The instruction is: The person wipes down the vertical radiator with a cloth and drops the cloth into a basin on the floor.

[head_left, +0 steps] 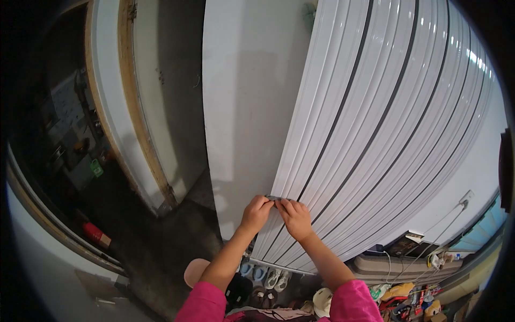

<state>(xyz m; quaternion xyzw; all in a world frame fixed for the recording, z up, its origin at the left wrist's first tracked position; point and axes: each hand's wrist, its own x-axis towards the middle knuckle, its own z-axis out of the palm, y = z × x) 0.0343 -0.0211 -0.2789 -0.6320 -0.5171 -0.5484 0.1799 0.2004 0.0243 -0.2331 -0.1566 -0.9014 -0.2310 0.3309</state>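
Observation:
My left hand [256,212] and my right hand [295,216] are close together in front of a white ribbed panel [354,129] with dark stripes, near its left edge. Fingers of both hands are closed on a small dark grey piece [274,198], which shows only as a thin strip between the fingertips. What kind of thing it is I cannot make out. Whether it touches the panel behind it is also unclear. Both forearms reach up from bright pink sleeves.
Under the panel stand several shoes, including light blue slippers [260,272] and white sneakers [277,279]. A pale wall [247,118] rises to the left, beside an open doorway. A plugged-in cable [450,225], a brown cushioned bench [407,268] and mixed clutter lie at right.

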